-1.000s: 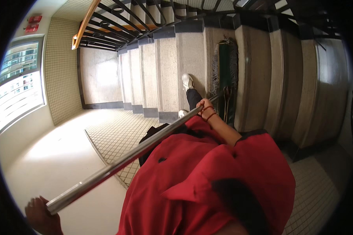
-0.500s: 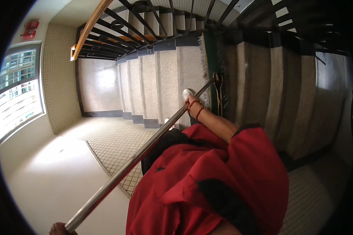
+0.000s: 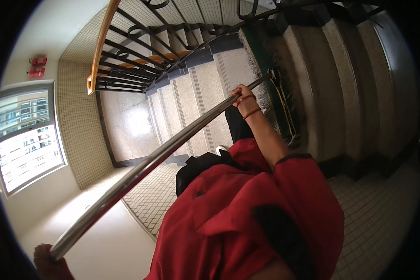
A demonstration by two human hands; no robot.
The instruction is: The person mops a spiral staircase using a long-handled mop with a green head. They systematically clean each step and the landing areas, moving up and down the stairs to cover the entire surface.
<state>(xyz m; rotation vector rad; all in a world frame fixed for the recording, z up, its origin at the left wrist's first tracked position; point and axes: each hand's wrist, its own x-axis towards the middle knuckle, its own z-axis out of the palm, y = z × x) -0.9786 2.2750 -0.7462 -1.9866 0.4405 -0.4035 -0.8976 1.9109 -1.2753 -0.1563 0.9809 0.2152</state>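
Observation:
A dust mop lies in both hands, its long shiny metal handle (image 3: 147,170) running diagonally across the view. My right hand (image 3: 241,94), with red bead bracelets at the wrist, is closed around the handle close to the mop head. At the lower left, my left hand (image 3: 46,255) is closed at the handle's far end; its fingers are dark and partly hidden. The flat green mop head (image 3: 271,77) with grey fringe lies along a stair step, and a metal frame joins it to the handle. One light shoe (image 3: 222,149) shows beside my red shirt.
Pale stone stairs (image 3: 200,93) run down on the left to a landing (image 3: 126,109). More steps (image 3: 322,88) rise on the right. A black railing with a wooden handrail (image 3: 101,44) bounds the far side. A window (image 3: 30,135) and a tiled wall (image 3: 81,116) stand left.
My right hand and the mop head have shifted slightly to the right and farther up. The left hand and handle end have moved left and up. The view has tilted, and one foot has moved.

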